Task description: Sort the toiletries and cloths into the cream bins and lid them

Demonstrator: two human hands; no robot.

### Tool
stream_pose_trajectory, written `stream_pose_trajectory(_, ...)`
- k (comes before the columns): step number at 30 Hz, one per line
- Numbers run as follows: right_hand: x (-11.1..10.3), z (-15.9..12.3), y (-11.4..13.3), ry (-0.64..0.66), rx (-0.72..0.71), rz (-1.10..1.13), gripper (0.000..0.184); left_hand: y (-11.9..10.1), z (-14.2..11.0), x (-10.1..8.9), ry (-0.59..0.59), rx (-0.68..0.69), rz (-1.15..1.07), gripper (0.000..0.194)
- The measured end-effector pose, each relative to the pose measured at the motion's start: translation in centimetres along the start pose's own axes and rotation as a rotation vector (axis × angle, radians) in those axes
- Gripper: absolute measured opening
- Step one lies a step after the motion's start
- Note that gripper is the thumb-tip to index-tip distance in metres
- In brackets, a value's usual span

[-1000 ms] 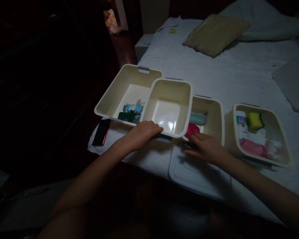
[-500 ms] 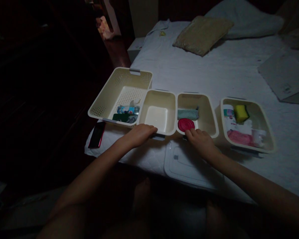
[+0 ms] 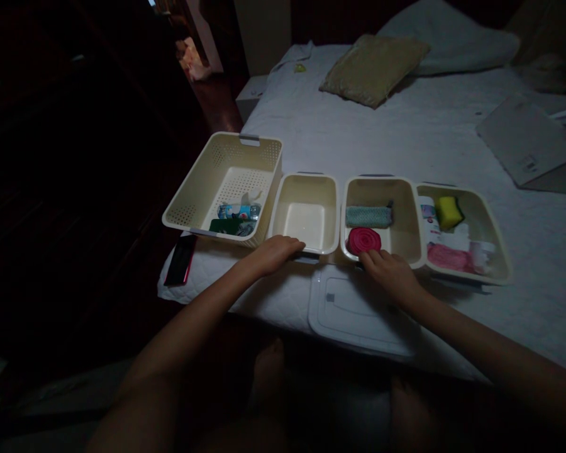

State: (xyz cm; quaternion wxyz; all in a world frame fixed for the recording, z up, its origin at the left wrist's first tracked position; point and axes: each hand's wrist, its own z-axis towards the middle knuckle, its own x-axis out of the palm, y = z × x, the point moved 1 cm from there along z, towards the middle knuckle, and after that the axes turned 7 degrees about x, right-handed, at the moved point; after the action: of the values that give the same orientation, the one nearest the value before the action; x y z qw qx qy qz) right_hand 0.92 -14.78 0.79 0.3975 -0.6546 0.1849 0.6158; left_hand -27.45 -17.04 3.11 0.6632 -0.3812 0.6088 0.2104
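Several cream plastic bins stand in a row on a white bed. My left hand (image 3: 277, 250) grips the near rim of an empty small bin (image 3: 327, 189), fingers curled over its edge. My right hand (image 3: 390, 274) holds the near rim of the neighbouring bin (image 3: 408, 189), which holds a round red item (image 3: 364, 240) and a teal cloth roll (image 3: 368, 216). That bin touches a third bin (image 3: 490, 223) holding a yellow sponge (image 3: 447, 212), a pink cloth and white items.
A larger perforated basket (image 3: 202, 185) at the left holds a bottle and a green packet. A dark phone (image 3: 180, 267) lies at the mattress corner. A white lid (image 3: 358, 311) lies below my hands. A pillow (image 3: 373, 68) and a flat board (image 3: 528, 139) lie farther back.
The empty bin was lowered from a tilt onto the bed beside the basket. The bin under my right hand slid right until it touched the third bin.
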Motion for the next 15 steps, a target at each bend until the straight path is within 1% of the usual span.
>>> stream_pose_trajectory(3, -0.3, 0.1, 0.1, 0.007, 0.006, 0.072, 0.018, 0.3, -0.1, 0.0, 0.0, -0.002, -0.017, 0.018)
stream_pose_trajectory(6, -1.3, 0.8, 0.2, -0.027, 0.022, 0.131, 0.042, 0.2, 0.1, -0.2, 0.026, 0.001, 0.0, 0.019)
stream_pose_trajectory(7, -1.7, 1.2, 0.3, -0.048, 0.022, 0.148, 0.046, 0.1, 0.3, -0.3, 0.031, 0.006, 0.001, 0.021)
stream_pose_trajectory(10, -3.1, 3.2, 0.7, -0.122, 0.028, 0.198, 0.042, 0.0, 0.5, -0.6, 0.031, 0.023, -0.048, 0.033)
stream_pose_trajectory(12, -4.0, 4.9, 1.2, -0.169, 0.053, 0.221, 0.038, 0.2, 0.5, -0.8, 0.003, 0.021, -0.117, 0.042)
stream_pose_trajectory(15, -4.8, 7.6, 2.1, -0.21, 0.073, 0.262, 0.034, 0.7, 0.3, -1.1, -0.08, -0.002, -0.22, 0.042)
